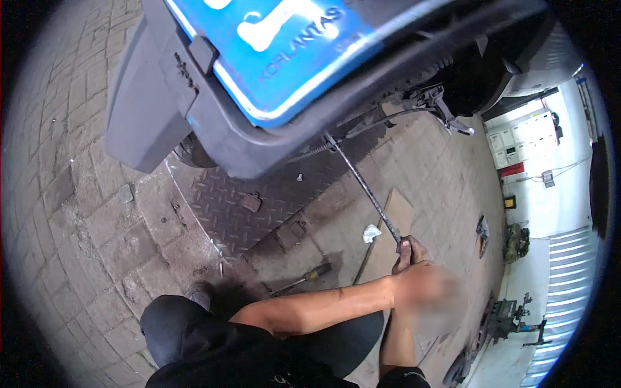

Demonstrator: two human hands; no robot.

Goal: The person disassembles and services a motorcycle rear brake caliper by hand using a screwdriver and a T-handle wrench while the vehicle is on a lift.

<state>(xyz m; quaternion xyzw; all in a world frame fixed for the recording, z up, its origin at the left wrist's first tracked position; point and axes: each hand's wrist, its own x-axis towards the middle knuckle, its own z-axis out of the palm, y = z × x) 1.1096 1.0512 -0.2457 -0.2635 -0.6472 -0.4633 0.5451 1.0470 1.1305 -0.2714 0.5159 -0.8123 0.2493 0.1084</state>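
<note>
A long, slim metal bar (369, 191) slants down from the underside of a vehicle's dark plastic bumper (239, 152), which carries a blue plate (291, 71). At the bar's lower end my left hand (406, 258) is closed round it, thumb along the bar. My right hand (424, 288) is against the left one at the same end; a blur covers most of it, so its fingers do not show. The bar's upper end touches a part beneath the bumper, near a coil spring (310, 152); the exact contact is hidden. Cables and a metal lever-like bracket (446, 110) hang farther right.
A dark diamond-pattern steel plate (220, 213) lies beneath the bumper, with a small flat block (251, 202) and a bolt (299, 176) on it. A yellow-and-black-handled screwdriver (317, 272), crumpled white paper (371, 233) and a flat board (396, 216) lie on the paved floor.
</note>
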